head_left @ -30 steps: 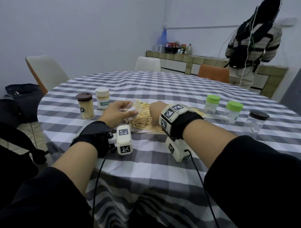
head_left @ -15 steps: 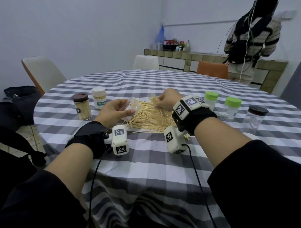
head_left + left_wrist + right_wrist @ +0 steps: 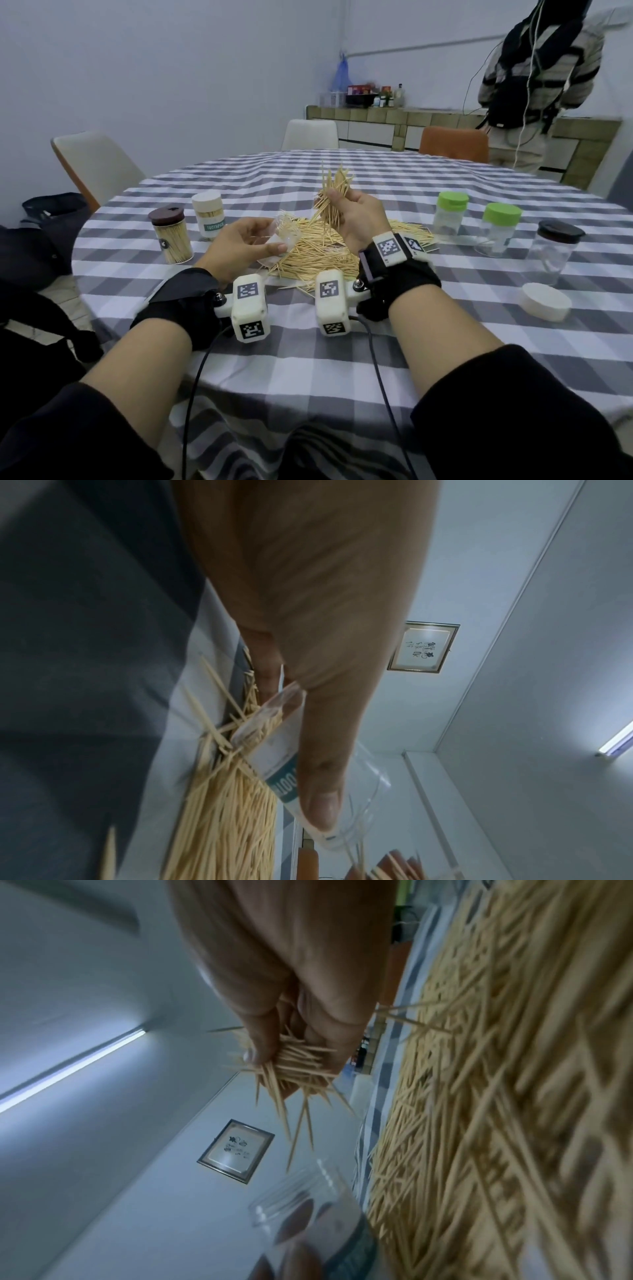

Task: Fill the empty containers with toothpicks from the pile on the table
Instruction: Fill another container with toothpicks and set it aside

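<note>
The left hand (image 3: 239, 245) grips a clear open jar (image 3: 282, 236), fingers curled round its wall, and tips its mouth toward the right, just over the near edge of the toothpick pile (image 3: 318, 253) on the checked counter (image 3: 342, 359); tilted so, it probably offers an easy target and lets strays fall back on the heap. The right hand (image 3: 356, 219) is raised above the pile with its fingers closed round a bundle of toothpicks (image 3: 334, 195), ends splaying above and below the fist, close beside the jar's mouth. A few sticks seem to lie inside the jar already. At left, a brown-lidded jar (image 3: 171, 238) and a white-capped one (image 3: 208, 219) stand full. At right, two green-capped containers (image 3: 448, 217) (image 3: 498, 229) and a dark-lidded jar (image 3: 549, 251) look empty, well apart from the hands. A loose white lid (image 3: 544, 301) lies near them, likely off the held jar.
</note>
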